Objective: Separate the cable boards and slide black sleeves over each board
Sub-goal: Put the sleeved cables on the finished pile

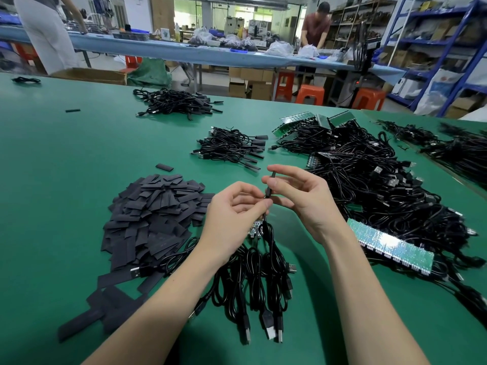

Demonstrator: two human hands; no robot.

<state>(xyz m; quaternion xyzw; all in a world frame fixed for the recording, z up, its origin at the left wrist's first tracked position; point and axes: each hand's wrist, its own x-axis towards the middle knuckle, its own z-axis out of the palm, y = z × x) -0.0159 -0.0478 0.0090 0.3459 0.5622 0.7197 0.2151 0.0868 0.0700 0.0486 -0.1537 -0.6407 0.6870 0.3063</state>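
Note:
My right hand (297, 198) pinches a thin black sleeved board (270, 186) held upright between thumb and fingers. My left hand (233, 214) grips its lower end where the cable leaves it. Just below my left hand a small green board (255, 227) peeks out, with several black USB cables (258, 280) hanging from it down to the table. A heap of flat black sleeves (155, 214) lies to the left. A green strip of joined boards (390, 242) rests at the right on a big tangle of cables (374, 185).
Two piles of sleeved cables (232, 147) (176, 102) lie further back on the green table (66, 159). More cable bundles (448, 148) sit at the far right. Orange stools, another workbench and two people stand beyond the table.

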